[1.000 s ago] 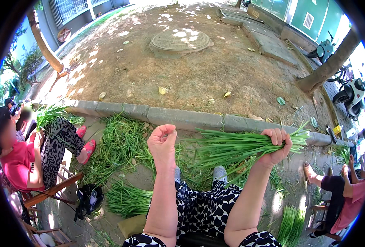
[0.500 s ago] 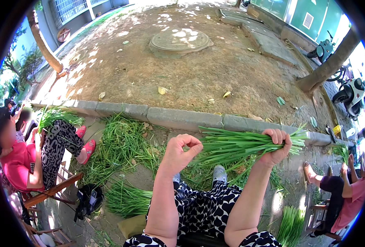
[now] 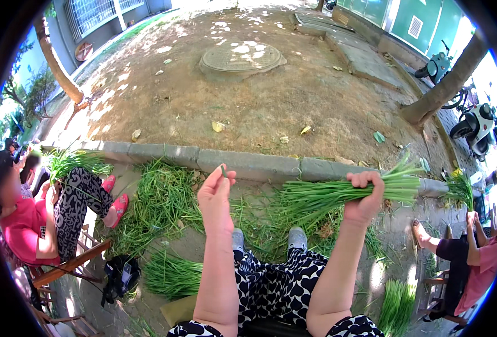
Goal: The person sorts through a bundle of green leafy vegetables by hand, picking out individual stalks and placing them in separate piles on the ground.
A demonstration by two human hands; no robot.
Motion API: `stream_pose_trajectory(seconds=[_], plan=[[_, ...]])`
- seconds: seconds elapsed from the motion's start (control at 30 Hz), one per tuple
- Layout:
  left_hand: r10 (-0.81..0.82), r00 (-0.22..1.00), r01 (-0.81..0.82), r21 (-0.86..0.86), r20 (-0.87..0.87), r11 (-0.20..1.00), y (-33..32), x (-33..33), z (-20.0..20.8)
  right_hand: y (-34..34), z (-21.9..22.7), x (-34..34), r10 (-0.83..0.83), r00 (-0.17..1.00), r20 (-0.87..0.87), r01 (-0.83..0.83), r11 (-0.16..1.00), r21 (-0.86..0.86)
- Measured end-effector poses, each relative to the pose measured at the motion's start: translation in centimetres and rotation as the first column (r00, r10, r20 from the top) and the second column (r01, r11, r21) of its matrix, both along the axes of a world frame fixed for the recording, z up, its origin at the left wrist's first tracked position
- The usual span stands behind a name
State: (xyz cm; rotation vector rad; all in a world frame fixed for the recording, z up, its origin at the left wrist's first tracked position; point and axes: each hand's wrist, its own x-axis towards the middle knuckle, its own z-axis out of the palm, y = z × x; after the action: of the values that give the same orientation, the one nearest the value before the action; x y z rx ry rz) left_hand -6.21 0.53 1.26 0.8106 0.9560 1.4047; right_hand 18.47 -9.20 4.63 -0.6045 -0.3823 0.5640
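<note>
My right hand (image 3: pixel 365 195) is closed round a thick bunch of garlic chives (image 3: pixel 318 194), held sideways above my knees. Its long green blades stick out to both sides of the fist. My left hand (image 3: pixel 214 199) is raised to the left of the bunch, apart from it, with thumb and fingers pinched. A short bit of chive blade (image 3: pixel 224 172) shows between those fingertips. Beneath both hands, a loose litter of green blades lies around my shoes (image 3: pixel 296 238). Left of my legs rests a neat pile of chives (image 3: pixel 172 274).
A low stone kerb (image 3: pixel 248 165) runs across ahead, with a heap of loose greens (image 3: pixel 161 199) before it. Another chive bundle (image 3: pixel 397 306) lies at lower right. Seated people on the left (image 3: pixel 26 224) and right (image 3: pixel 481 258) hold greens. A black bag (image 3: pixel 120 275) sits at left.
My left hand has moved left and up, away from the bunch, and turned, showing a bit of blade in its pinch. The bunch in my right hand has shifted slightly left.
</note>
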Motion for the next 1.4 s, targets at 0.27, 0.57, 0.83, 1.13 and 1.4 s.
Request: stream_pose_trajectory(seconds=[0.27, 0.57, 0.83, 1.13, 1.4], plan=[[0.180, 0.721, 0.121, 0.378, -0.669, 0.918, -1.4, 2.3, 0.4, 2.1, -0.3, -3.3, 0.151, 0.936, 0.317, -0.019, 0.923, -0.385], [0.161, 0.568, 0.244, 0.352, -0.807, 0.904, -0.9, 1.6, 0.0, 2.6, -0.9, -5.8, 0.437, 0.740, 0.511, -0.094, 0.820, -0.565], [-0.345, 0.915, 0.400, 0.349, -0.211, 0.847, -1.5, 2.4, 1.8, 3.1, -0.8, -7.8, 0.480, 0.579, 0.659, 0.065, 0.779, -0.624], [-0.463, 0.885, 0.456, 0.102, 0.055, 0.884, -2.8, 4.5, 0.8, 4.2, -2.5, -10.5, 0.547, 0.218, 0.808, 0.230, 0.776, -0.587], [-0.432, 0.850, 0.420, 0.107, 0.301, 0.901, -2.3, 3.8, 1.5, 4.4, -2.6, -10.3, 0.454, 0.179, 0.873, 0.464, 0.743, -0.482]])
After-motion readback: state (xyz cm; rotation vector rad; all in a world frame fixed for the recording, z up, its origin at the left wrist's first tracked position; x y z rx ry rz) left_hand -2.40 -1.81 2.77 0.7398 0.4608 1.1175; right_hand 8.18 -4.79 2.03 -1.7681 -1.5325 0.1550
